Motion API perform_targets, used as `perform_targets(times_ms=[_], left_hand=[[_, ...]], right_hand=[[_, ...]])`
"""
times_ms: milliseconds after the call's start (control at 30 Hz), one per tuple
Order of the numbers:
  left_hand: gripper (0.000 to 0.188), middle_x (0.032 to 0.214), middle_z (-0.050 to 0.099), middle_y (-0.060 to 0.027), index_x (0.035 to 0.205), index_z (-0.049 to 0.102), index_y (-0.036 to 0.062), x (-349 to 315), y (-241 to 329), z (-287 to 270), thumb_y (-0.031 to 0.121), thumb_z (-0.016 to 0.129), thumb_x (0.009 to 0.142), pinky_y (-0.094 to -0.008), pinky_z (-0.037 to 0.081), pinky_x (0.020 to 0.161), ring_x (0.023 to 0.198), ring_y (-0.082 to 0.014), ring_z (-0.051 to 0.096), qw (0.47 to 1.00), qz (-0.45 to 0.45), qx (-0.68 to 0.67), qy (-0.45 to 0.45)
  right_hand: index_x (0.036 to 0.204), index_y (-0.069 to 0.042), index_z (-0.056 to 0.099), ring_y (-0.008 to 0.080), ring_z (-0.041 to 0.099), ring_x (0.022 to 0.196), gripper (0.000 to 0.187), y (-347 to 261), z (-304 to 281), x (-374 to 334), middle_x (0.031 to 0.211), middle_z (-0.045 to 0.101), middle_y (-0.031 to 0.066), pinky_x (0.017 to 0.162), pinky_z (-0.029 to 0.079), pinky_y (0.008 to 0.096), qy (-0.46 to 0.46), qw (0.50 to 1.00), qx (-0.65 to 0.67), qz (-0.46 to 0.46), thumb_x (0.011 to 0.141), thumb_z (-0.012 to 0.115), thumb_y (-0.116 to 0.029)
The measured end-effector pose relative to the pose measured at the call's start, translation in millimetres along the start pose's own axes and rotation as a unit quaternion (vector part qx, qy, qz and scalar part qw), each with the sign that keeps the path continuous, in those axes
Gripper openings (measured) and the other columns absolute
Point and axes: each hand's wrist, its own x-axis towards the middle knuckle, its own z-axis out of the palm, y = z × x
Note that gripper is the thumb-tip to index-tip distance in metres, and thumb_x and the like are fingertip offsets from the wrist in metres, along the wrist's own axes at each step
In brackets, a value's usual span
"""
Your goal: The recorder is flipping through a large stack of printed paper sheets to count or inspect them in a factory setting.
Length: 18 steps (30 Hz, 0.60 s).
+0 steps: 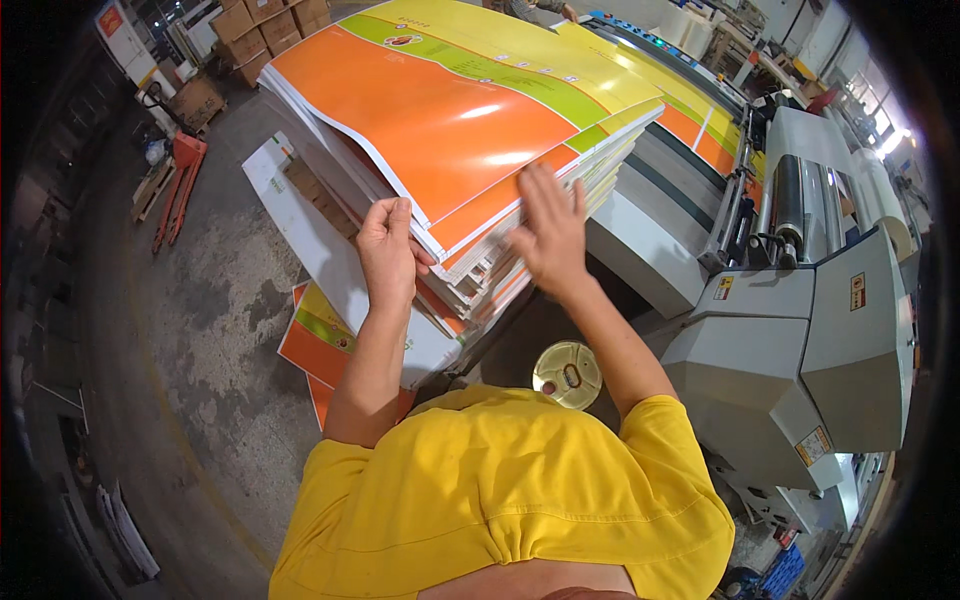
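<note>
Grey, stained concrete floor of a print shop spreads under a tall stack of printed sheets point(450, 130), orange and yellow-green on top, which fills the picture from the centre toward twelve o'clock. At the stack's near edge the left hand point(388, 252) has its fingers curled shut on the corner of the top sheets, while the right hand point(548, 232) rests flat against the edge, fingers spread apart. Judging by the ragged, fanned lower layers, the squaring of the pile looks only partly done. At three o'clock stands a grey machine point(800, 340) with rollers and a sheet on its feed bed. Loose sheets point(318, 340) lie on the floor at eight o'clock, a round yellow lid point(567, 374) lies below the hands, and an orange pallet jack point(175, 185) stands at ten o'clock.
</note>
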Motion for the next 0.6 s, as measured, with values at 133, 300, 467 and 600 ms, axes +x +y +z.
perform_targets(times_ms=[133, 300, 467, 600], left_hand=[[0.02, 0.054, 0.051, 0.0, 0.086, 0.055, 0.0047, -1, -1, 1, 0.023, 0.051, 0.094, -0.0185, 0.032, 0.029, 0.035, -0.0062, 0.046, 1.0, -0.005, -0.005, 0.003], [0.021, 0.056, 0.052, -0.0003, 0.087, 0.056, 0.0037, 0, -3, 0, 0.022, 0.051, 0.094, -0.0192, 0.031, 0.03, 0.036, -0.0068, 0.046, 1.0, 0.0, -0.006, 0.002], [0.023, 0.058, 0.052, 0.0002, 0.095, 0.06, 0.0034, 0, -6, -2, 0.025, 0.052, 0.094, -0.0184, 0.033, 0.031, 0.038, -0.0061, 0.048, 0.999, 0.019, -0.012, -0.026], [0.03, 0.062, 0.053, -0.0003, 0.111, 0.059, 0.0044, -2, -1, -4, 0.029, 0.051, 0.094, -0.0181, 0.036, 0.035, 0.041, -0.006, 0.049, 0.999, -0.008, -0.023, -0.037]], right_hand=[[0.113, -0.005, 0.059, 0.0269, 0.055, 0.114, 0.064, -53, 1, -19, 0.115, 0.06, 0.0119, 0.106, 0.022, 0.0535, -0.094, 0.967, 0.137, -0.192, 0.087, 0.039, -0.06], [0.097, 0.0, 0.062, 0.0294, 0.061, 0.094, 0.032, -46, -10, -6, 0.098, 0.064, 0.014, 0.096, 0.036, 0.0482, 0.034, 0.967, 0.2, -0.154, 0.089, 0.051, -0.029], [0.107, -0.011, 0.06, 0.0293, 0.051, 0.104, 0.04, -28, -14, 32, 0.114, 0.056, 0.0086, 0.088, 0.038, 0.0425, 0.032, 0.993, 0.028, -0.11, 0.068, 0.068, -0.006], [0.115, -0.014, 0.057, 0.0287, 0.043, 0.117, 0.05, -34, -10, 64, 0.125, 0.049, 0.0073, 0.096, 0.034, 0.0466, -0.033, 0.983, -0.069, -0.166, 0.067, 0.071, -0.011]])
